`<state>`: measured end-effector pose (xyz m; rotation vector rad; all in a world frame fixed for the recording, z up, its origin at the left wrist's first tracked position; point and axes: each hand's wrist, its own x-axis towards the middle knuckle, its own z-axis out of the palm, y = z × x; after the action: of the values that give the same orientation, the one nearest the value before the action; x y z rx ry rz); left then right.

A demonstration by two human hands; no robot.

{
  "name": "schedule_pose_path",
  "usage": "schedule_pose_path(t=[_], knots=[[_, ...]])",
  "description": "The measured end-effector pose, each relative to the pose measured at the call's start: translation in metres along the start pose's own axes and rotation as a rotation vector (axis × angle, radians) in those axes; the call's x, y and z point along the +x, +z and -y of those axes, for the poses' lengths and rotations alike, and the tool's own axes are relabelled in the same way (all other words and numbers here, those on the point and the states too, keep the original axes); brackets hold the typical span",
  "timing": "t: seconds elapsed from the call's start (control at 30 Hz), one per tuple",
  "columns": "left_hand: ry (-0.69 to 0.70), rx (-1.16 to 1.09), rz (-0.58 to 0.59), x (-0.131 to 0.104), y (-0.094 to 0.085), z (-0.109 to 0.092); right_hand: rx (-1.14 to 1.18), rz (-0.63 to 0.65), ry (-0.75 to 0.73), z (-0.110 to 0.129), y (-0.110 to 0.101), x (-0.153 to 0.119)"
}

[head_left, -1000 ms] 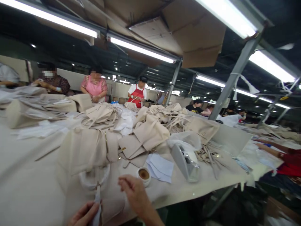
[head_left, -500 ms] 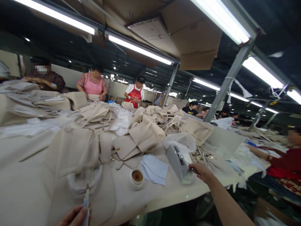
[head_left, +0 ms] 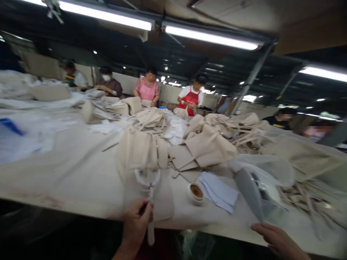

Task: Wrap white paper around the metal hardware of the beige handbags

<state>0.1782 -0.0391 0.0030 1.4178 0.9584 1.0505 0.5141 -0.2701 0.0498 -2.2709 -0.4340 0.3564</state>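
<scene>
The worktop (head_left: pixel 81 173) is seen from its near edge. A heap of beige bags (head_left: pixel 214 144) spreads toward the far edge, beyond which is a co-worker in a red apron (head_left: pixel 189 98). In front of the heap lies one bag (head_left: pixel 142 148), its white-wrapped handle (head_left: pixel 157 177) toward the near edge. A grey tape dispenser (head_left: pixel 249 191) stands farther right, with pale blue sheets (head_left: pixel 218 193) to its left. The right hand (head_left: pixel 273 236), at the near edge before the dispenser, has extended fingers; whether they pinch anything cannot be told. The left hand (head_left: pixel 137 220) pinches a strap (head_left: pixel 151 233), whose upper end reaches the handle and lower end passes the near edge. Beside the sheets stands an open jar (head_left: pixel 196 193) with brown contents.
</scene>
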Motion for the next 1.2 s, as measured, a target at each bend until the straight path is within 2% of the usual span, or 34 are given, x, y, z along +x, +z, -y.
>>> schedule_pose_path(t=[0.03, 0.07, 0.17, 0.27, 0.33, 0.4, 0.57, 0.73, 0.87, 0.93, 1.07, 1.13, 1.2], knots=[[0.086, 0.094, -0.025, 0.001, -0.001, 0.000, 0.070, 0.200, 0.067, 0.018, 0.023, -0.014], [0.159, 0.172, -0.037, 0.001, -0.002, 0.002, 0.156, 0.343, 0.042, 0.039, 0.047, -0.030], [0.295, 0.328, -0.060, 0.001, -0.004, 0.005, 0.316, 0.742, -0.127, 0.111, 0.112, -0.084], [0.403, 0.467, -0.053, -0.003, -0.006, 0.008, 0.326, 0.872, -0.252, 0.165, 0.161, -0.117], [0.461, 0.530, -0.039, -0.004, -0.007, 0.009, 0.324, 0.848, -0.310, 0.180, 0.184, -0.120], [0.499, 0.547, -0.024, -0.005, -0.009, 0.010, 0.313, 0.813, -0.329, 0.181, 0.198, -0.116], [0.505, 0.505, 0.028, -0.007, -0.015, 0.015, 0.284, 0.846, -0.290, 0.172, 0.208, -0.110], [0.369, 0.336, 0.030, -0.011, -0.019, 0.016, 0.271, 0.840, -0.278, 0.171, 0.210, -0.110], [0.275, 0.227, 0.062, -0.010, -0.020, 0.008, 0.312, 0.849, -0.325, 0.170, 0.211, -0.109], [0.116, 0.108, 0.040, -0.008, -0.019, 0.001, 0.311, 0.870, -0.314, 0.169, 0.209, -0.109], [-0.357, -0.262, 0.061, -0.006, -0.015, -0.013, 0.309, 0.937, -0.249, 0.167, 0.210, -0.113], [-0.428, -0.356, 0.057, -0.007, -0.012, -0.018, 0.361, 0.946, -0.231, 0.165, 0.215, -0.114], [-0.403, -0.374, 0.027, -0.009, -0.009, -0.019, 0.469, 0.932, -0.197, 0.162, 0.222, -0.116]])
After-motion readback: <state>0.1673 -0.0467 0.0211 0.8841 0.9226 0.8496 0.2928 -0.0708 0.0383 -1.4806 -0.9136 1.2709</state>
